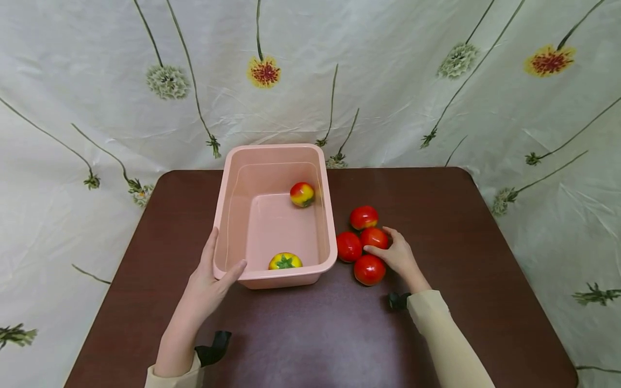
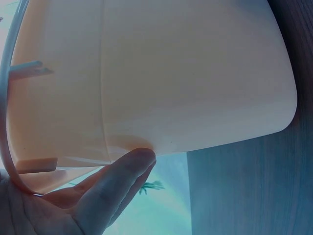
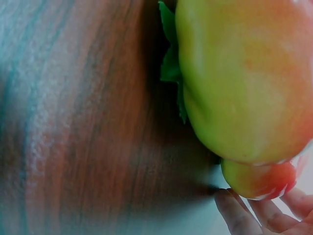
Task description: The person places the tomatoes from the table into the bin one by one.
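A pink plastic tub (image 1: pixel 281 275) stands left of centre on the table. My left hand (image 1: pixel 206 283) grips its near left corner, thumb over the rim and fingers along the outer wall (image 2: pixel 195 73). Inside lie two shiny tomatoes, one red and yellow (image 1: pixel 302 194) at the far right, one yellow with a green calyx (image 1: pixel 285 261) at the near wall. Right of the tub, my right hand (image 1: pixel 400 256) holds a red tomato (image 1: pixel 373 237) between thumb and fingers. Around it sit three more: a far one (image 1: pixel 364 217), a left one (image 1: pixel 349 247) and a near one (image 1: pixel 370 270), large in the right wrist view.
The dark brown table (image 1: pixel 461 242) has rounded corners. Behind it and at its sides hangs a pale flowered cloth (image 1: pixel 388 81). Black straps (image 1: pixel 213 349) show at both wrists, by the cream sleeves (image 1: pixel 446 328).
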The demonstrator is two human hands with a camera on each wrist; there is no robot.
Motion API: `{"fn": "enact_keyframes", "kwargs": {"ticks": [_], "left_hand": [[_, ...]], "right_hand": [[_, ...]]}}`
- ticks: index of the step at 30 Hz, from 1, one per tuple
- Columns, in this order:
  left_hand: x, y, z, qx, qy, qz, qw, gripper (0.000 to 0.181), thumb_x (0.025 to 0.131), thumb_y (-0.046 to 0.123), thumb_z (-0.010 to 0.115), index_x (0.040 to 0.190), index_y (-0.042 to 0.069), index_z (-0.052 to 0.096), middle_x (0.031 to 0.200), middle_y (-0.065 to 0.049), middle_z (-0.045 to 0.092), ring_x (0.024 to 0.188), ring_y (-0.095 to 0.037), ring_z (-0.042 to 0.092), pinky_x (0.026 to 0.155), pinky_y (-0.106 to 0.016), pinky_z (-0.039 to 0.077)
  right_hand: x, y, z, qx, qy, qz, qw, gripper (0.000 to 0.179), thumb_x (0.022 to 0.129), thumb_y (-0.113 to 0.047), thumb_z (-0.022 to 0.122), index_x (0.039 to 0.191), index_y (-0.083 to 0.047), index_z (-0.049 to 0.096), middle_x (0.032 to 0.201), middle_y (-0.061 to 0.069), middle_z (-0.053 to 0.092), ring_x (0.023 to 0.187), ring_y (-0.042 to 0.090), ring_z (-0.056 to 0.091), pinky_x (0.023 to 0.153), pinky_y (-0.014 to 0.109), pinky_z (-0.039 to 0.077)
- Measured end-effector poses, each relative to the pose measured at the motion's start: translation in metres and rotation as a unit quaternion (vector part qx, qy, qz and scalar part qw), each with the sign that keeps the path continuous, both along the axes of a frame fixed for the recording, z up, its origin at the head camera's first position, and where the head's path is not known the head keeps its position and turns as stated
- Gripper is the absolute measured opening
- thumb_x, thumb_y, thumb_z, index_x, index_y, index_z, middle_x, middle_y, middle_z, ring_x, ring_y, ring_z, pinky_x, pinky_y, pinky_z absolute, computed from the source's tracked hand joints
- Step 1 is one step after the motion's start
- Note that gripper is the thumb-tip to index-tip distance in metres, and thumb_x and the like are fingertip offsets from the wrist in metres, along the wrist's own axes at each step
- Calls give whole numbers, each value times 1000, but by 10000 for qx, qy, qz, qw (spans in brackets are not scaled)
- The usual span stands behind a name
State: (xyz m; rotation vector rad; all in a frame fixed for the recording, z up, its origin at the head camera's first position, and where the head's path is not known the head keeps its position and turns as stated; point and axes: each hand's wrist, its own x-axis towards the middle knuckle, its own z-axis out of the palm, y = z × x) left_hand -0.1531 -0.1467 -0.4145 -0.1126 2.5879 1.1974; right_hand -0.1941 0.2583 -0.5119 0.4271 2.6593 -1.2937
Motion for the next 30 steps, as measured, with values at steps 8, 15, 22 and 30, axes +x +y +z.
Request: {"fn": "enact_keyframes", "kwargs": {"ticks": [8, 15, 22, 30], "left_hand": [[1, 0, 1, 26, 71, -10, 10000, 97, 93, 52, 59, 157, 35, -12, 164, -23, 10, 146, -49, 22, 111, -69, 26], [1, 0, 1, 81, 196, -50, 9998, 97, 93, 52, 60, 157, 35, -11, 164, -22, 10, 146, -49, 22, 111, -69, 26], [1, 1, 1, 79, 143, -47, 9999, 97, 93, 52, 60, 157, 34, -12, 164, -21, 9, 146, -49, 22, 111, -69, 26], [1, 0, 1, 104, 175, 2, 9998, 98, 93, 53, 60, 158, 34, -11, 164, -22, 10, 146, -49, 21, 111, -69, 25]], "right_hand": [[2, -1, -1, 40, 67, -51, 10000, 79, 86, -34, 74, 147, 0, 38, 147, 26, 43, 126, 41, 48, 107, 57, 42], [3, -2, -1, 10, 58, -166, 9998, 77, 87, -33, 73, 147, -1, 38, 145, 25, 46, 122, 41, 52, 104, 56, 45], [6, -1, 4, 44, 118, -231, 9997, 76, 86, -34, 74, 147, -3, 40, 143, 23, 49, 120, 39, 53, 102, 54, 46], [8, 4, 13, 6, 296, -194, 9994, 77, 85, -36, 75, 147, -3, 42, 141, 23, 51, 118, 38, 55, 102, 52, 47]]}}
